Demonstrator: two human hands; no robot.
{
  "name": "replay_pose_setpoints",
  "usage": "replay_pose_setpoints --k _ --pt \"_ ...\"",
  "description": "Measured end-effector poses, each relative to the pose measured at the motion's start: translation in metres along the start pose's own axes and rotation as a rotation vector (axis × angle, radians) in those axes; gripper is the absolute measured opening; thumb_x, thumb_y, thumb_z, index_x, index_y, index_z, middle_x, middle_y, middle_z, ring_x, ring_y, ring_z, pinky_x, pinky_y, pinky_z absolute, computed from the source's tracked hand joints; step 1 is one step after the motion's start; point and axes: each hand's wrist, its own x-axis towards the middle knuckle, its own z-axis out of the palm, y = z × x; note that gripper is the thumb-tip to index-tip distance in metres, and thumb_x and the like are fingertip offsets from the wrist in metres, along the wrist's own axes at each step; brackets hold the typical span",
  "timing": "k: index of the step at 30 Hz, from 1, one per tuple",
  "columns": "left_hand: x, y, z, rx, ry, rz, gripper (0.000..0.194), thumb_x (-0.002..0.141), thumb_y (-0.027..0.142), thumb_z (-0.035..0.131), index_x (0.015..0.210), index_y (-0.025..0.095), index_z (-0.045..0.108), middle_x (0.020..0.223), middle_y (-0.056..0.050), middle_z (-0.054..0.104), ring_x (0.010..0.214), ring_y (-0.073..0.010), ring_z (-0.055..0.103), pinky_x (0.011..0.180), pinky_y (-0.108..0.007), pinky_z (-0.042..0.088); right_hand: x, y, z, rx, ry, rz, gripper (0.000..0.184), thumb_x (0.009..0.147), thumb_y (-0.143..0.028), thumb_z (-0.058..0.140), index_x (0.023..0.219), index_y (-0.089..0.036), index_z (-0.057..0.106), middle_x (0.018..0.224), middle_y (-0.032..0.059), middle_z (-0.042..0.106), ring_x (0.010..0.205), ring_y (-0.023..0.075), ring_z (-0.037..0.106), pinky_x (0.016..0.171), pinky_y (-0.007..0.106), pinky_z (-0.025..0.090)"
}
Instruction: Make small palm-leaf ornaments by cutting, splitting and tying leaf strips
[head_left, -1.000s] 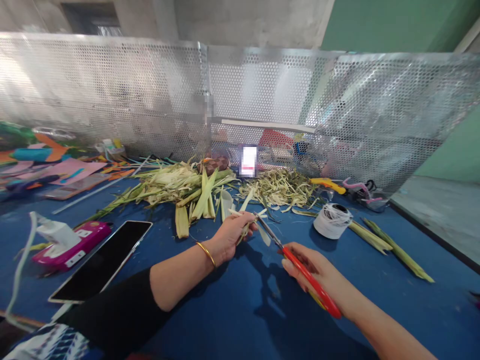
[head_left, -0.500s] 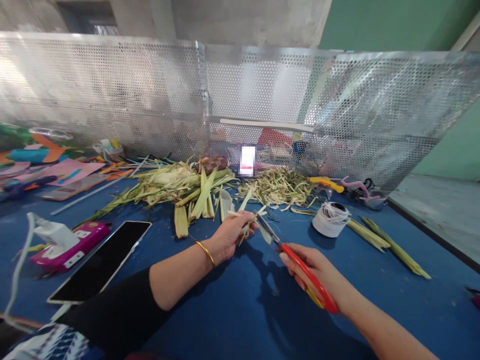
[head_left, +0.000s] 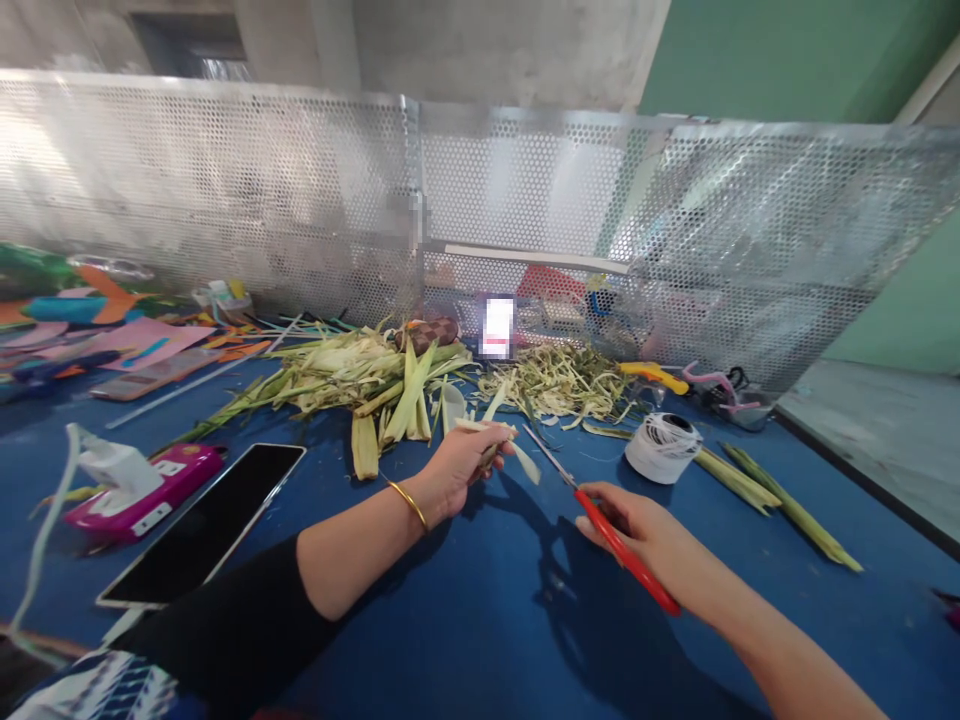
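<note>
My left hand (head_left: 474, 462) pinches pale plant-leaf pieces, which look like husk, near the middle of the view. One pale strip of husk (head_left: 527, 463) sticks out to the right past my fingertips. My right hand (head_left: 637, 530) grips red-handled scissors (head_left: 609, 527), their metal blades pointing up and left. The blades look nearly closed and stand just right of the strip, apart from it. Beyond my left hand lies a heap of green and pale husks (head_left: 341, 375). A pile of thin husk shreds (head_left: 574, 382) is to its right.
A white thread roll (head_left: 664, 448) and two husk stalks (head_left: 795, 508) lie at the right. A phone (head_left: 206, 525) and a magenta power strip (head_left: 146, 495) with a plug and cable are at the left. Perforated metal panels (head_left: 262, 190) stand behind the blue table (head_left: 465, 620).
My right hand has drawn the scissors a little right, away from the husk pieces in my left hand. Small bits at my left fingertips no longer show. My left hand stays nearly in place.
</note>
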Motion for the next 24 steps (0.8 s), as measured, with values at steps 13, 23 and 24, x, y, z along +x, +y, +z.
replay_pose_setpoints --k 13,23,24 --pt "0.0008 0.0019 -0.0012 -0.001 -0.059 0.094 0.021 0.068 0.029 0.070 0.080 0.012 0.069 0.072 -0.003 0.063 0.055 -0.0066 0.051 0.045 -0.018 0.031 -0.0077 -0.0048 -0.0054 0.649 -0.182 -0.083 0.055 0.079 -0.061 0.055 0.109 -0.015 0.060 0.074 0.0026 0.056 0.052 0.0094 0.049 0.049 0.023 0.042" --pt "0.0011 0.0011 0.0007 -0.063 -0.043 0.053 0.016 0.073 0.021 0.063 0.084 0.011 0.069 0.072 -0.004 0.064 0.053 -0.0070 0.053 0.045 -0.018 0.033 -0.0071 -0.0023 0.0004 0.713 -0.212 -0.023 0.052 0.081 -0.058 0.055 0.109 -0.014 0.061 0.070 0.0017 0.056 0.048 0.0075 0.049 0.042 0.019 0.039" --pt "0.0005 0.0014 0.0011 -0.066 -0.047 0.044 0.016 0.073 0.020 0.062 0.084 0.010 0.069 0.071 -0.004 0.064 0.052 -0.0068 0.053 0.045 -0.018 0.033 -0.0074 -0.0029 0.0004 0.714 -0.209 -0.026 0.053 0.081 -0.059 0.055 0.109 -0.014 0.061 0.070 0.0017 0.056 0.048 0.0075 0.049 0.042 0.019 0.039"
